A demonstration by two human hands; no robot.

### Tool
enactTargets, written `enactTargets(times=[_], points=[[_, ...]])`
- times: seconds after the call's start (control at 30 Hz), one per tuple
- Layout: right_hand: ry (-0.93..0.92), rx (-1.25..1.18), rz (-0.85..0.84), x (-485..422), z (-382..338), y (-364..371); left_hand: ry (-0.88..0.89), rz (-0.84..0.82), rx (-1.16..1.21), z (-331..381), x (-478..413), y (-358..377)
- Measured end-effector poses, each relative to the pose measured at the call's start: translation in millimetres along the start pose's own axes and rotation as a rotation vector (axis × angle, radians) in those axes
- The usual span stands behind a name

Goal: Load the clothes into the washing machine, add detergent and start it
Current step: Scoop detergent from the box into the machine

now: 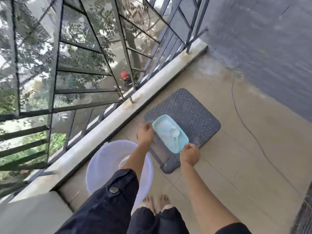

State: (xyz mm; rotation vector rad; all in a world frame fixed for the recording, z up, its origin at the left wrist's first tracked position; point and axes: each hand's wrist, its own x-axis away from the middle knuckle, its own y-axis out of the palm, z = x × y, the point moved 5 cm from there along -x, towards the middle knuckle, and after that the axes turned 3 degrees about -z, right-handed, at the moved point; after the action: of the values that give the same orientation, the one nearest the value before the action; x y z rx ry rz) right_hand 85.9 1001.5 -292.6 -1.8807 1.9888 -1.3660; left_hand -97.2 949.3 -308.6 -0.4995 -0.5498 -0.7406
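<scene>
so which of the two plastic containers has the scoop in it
The light blue rectangular tub, gripped by both hands over the grey stool, holds the white scoop; the round bucket doesn't.

Soft daylight enters through the railing (pixel 81 68), shadows faint, with motion blur and wide-angle bending at the edges.

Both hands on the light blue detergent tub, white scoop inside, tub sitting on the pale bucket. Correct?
Not quite. In the head view the left hand and right hand do hold the light blue tub with the white scoop inside, but it is over the dark grey stool, not the pale bucket.
</scene>
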Motion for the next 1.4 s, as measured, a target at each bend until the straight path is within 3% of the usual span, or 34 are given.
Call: enactTargets(times=[0.4, 0.73, 1.1, 1.4], points=[[0.036, 0.062, -0.075, -32, 10, 26, -0.071, -0.034, 0.100, -25, -24, 10], [-0.097, 0.227, -0.177, 5, -31, -1, 0.040, -0.050, -0.191, 21, 24, -1], [-0.186, 0.131, -0.226, 93, -87, -78, 0.202, 0.054, -0.125, 96, 141, -52], [-0.377, 0.055, -0.227, 177, -123, -125, 0.310, 0.193, -0.067, 124, 231, -95]])
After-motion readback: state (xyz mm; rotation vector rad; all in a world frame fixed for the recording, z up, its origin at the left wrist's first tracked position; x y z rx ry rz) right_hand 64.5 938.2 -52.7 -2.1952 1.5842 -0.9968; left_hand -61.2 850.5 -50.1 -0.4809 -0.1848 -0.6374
